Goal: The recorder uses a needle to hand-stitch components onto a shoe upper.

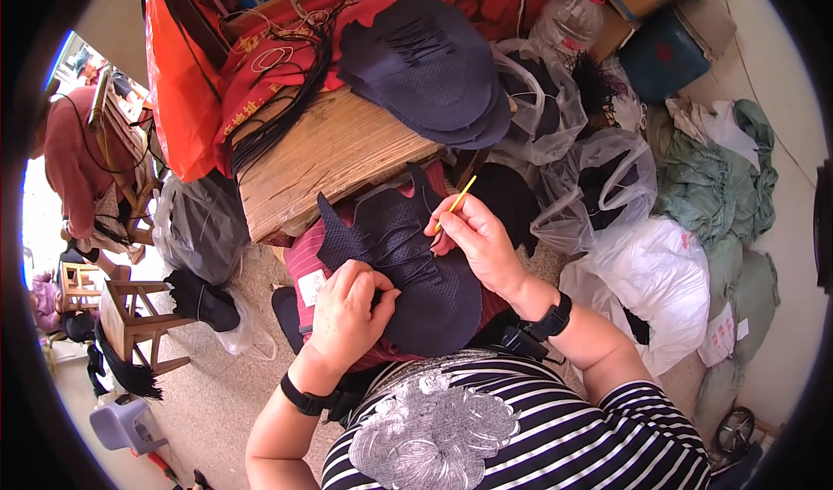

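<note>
Looked down from head height through a wide fisheye, with the shirt [564,429] close at the lower edge. Faced forward across the left hand [347,303] and right hand [473,230], near the middle, to the table [338,156] just beyond. Reached the wall [781,65] at right and, farther off, floor [208,394] at left.

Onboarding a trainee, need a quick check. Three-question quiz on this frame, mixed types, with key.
1. Which hand holds the thin yellow tool? A) left B) right C) both
2. Fill in: in the picture, the black cords lie to the ____ of the stack of dark pieces on the wooden table.
3. True or false: the left hand lies on the wooden table.

Key: 1. B, the right hand. 2. left. 3. False; it is at the dark cloth.
</note>
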Motion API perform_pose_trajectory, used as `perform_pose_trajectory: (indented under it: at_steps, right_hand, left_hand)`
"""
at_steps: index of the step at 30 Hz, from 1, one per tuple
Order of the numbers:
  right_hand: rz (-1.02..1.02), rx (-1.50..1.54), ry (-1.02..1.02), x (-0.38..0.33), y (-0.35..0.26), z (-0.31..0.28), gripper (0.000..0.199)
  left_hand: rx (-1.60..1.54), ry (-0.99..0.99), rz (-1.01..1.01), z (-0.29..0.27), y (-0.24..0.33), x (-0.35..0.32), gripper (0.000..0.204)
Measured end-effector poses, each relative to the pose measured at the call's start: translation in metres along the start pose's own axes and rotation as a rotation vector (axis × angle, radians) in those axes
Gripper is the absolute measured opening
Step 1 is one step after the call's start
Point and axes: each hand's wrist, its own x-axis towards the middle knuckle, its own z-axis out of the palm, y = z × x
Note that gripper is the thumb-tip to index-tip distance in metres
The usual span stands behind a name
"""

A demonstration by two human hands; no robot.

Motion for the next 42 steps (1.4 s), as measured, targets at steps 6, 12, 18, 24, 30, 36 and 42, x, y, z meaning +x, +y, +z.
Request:
perform_pose_trajectory:
  at_steps: [6,12,18,24,30,36,42]
  right_hand:
    - [-0.008,-0.025,0.052,-0.002,0.001,0.003,0.015]
    - [-0.01,0.013,0.064,-0.001,-0.002,-0.006,0.016]
    - [-0.114,-0.244,0.105,-0.005,-0.007,-0.011,0.009]
    - [-0.324,-0.632,0.095,-0.004,-0.016,-0.009,0.007]
    - [-0.553,-0.821,-0.006,0.0,-0.026,-0.008,0.011]
    - [-0.627,-0.824,0.088,0.001,-0.028,-0.007,0.009]
    - [-0.535,-0.698,0.089,0.001,-0.027,-0.015,0.006]
  left_hand:
    - [-0.064,0.069,0.017,-0.003,0.004,-0.006,0.025]
    - [0.249,0.008,0.14,-0.007,0.005,-0.012,0.054]
    - [0.376,-0.153,0.097,-0.014,0.001,-0.02,0.058]
    - [0.332,-0.157,0.099,-0.019,0.002,-0.021,0.059]
    - [0.188,-0.034,0.281,-0.022,0.008,0.005,0.053]
    - [0.201,-0.197,0.274,0.0,0.02,0.021,0.061]
    - [0.243,-0.221,0.281,0.002,0.016,0.013,0.062]
